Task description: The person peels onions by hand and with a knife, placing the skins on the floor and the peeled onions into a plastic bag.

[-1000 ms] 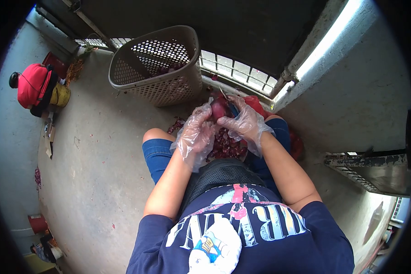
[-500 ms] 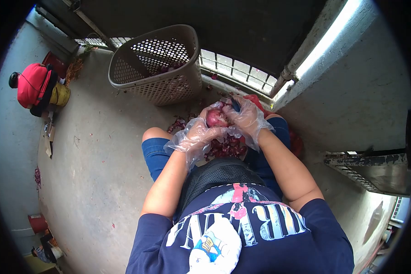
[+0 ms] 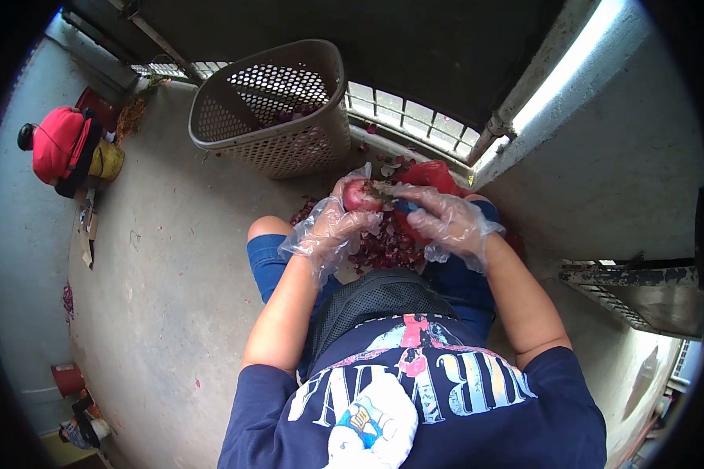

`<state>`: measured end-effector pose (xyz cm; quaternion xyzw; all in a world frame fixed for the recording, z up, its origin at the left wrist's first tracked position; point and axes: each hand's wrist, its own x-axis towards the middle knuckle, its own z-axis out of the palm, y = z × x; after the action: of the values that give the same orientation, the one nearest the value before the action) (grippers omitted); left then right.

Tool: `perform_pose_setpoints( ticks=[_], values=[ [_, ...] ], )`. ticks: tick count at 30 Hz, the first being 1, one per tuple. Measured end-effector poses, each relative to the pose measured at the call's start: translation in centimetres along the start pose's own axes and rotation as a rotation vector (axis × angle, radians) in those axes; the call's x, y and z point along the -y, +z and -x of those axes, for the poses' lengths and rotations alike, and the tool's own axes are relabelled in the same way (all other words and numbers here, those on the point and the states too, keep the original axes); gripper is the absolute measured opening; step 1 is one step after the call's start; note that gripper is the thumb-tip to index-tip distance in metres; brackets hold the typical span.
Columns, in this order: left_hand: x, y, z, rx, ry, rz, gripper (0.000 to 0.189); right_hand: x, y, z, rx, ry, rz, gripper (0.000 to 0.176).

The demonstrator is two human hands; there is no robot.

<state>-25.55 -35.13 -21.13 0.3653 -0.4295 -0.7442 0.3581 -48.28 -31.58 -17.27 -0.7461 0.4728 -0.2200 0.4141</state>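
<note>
A large red onion (image 3: 360, 195) sits in my left hand (image 3: 330, 225), whose gloved fingers curl round its side. My right hand (image 3: 452, 220), in a clear plastic glove too, is closed on a small knife (image 3: 406, 207); only a bit of its blue handle shows and the blade is hard to make out. Its fingertips are close to the onion's right end, where a dark, rough patch shows. Below both hands, a heap of dark red onion skins (image 3: 387, 248) lies on the floor between my knees. Just beyond the right hand is a red plastic bag (image 3: 430, 177).
A tall perforated laundry-style basket (image 3: 270, 144) with some onions inside stands ahead, left of centre. Behind it runs a barred opening (image 3: 403, 111). At the far left, a red bundle (image 3: 57, 144) rests on a yellow container (image 3: 106, 161). A metal frame (image 3: 630, 275) juts in at the right.
My right hand has drawn back to the right, away from the onion, and its fingers have straightened somewhat. The left hand has turned slightly, still with the onion. More of the red bag shows.
</note>
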Motion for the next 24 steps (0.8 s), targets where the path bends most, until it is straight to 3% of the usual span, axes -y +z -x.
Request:
perform_pose_setpoints(
  ticks=[5, 11, 14, 16, 23, 24],
  values=[
    [-1.1, 1.1, 0.0, 0.064, 0.022, -0.105, 0.072, -0.4, 1.0, -0.3, 0.03, 0.067, 0.028, 0.069],
    [-2.6, 1.8, 0.5, 0.101, -0.042, -0.209, 0.069, 0.1, 0.6, -0.5, 0.104, 0.022, -0.015, 0.067],
    [-2.6, 1.8, 0.4, 0.125, 0.031, -0.245, 0.068, -0.1, 1.3, -0.5, 0.058, 0.062, -0.026, 0.064],
    [-2.3, 1.3, 0.2, 0.116, 0.058, -0.427, 0.066, -0.5, 1.9, -0.5, 0.034, 0.032, -0.055, 0.062],
    [-1.5, 2.4, 0.2, -0.025, 0.137, -0.327, 0.064, 1.1, 2.8, -0.3, -0.077, 0.121, -0.104, 0.057],
    [-1.1, 2.2, 0.1, -0.063, 0.173, -0.428, 0.066, 1.1, 3.0, -0.3, -0.076, 0.121, -0.106, 0.057]
  ],
)
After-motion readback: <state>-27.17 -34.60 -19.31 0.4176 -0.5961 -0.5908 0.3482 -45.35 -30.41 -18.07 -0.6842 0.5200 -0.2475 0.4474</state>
